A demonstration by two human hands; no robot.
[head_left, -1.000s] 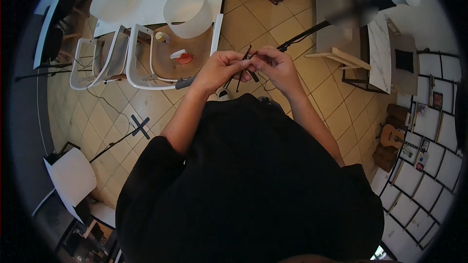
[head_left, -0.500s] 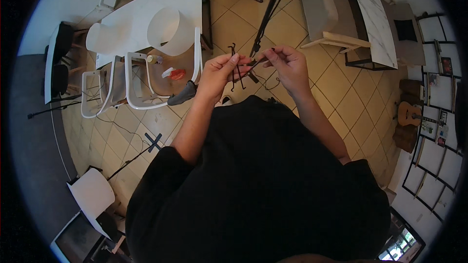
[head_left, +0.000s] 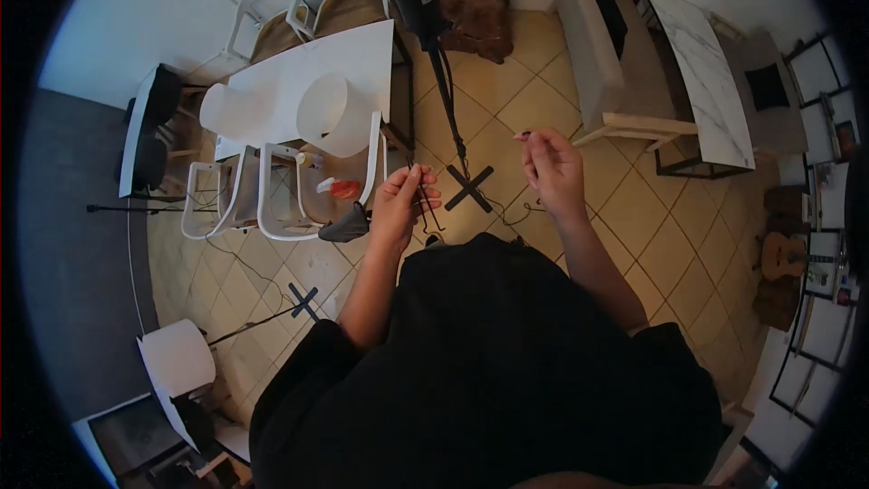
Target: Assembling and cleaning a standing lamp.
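1. The left hand (head_left: pixel 403 204) is raised in front of the person's chest, fingers curled shut around a thin dark cord (head_left: pixel 425 208) that hangs down from the fist.
2. The right hand (head_left: pixel 552 167) is held up well apart from the left hand, thumb and forefinger pinched together on something very small; what it pinches is too small to tell.
3. A black cross mark (head_left: pixel 469 188) on the tiled floor (head_left: pixel 634 226) lies between the two hands, below them.
4. To the left of the cross mark stand white chairs (head_left: pixel 272 199) pushed against a white table (head_left: pixel 299 81).
5. On the table, a translucent white bucket (head_left: pixel 333 113) lies tilted.
6. Beyond the cross mark, a dark lamp stand (head_left: pixel 434 27) rises with a white shade at its top.
7. To the right of the cross mark sits a pale wooden-framed seat (head_left: pixel 597 72).
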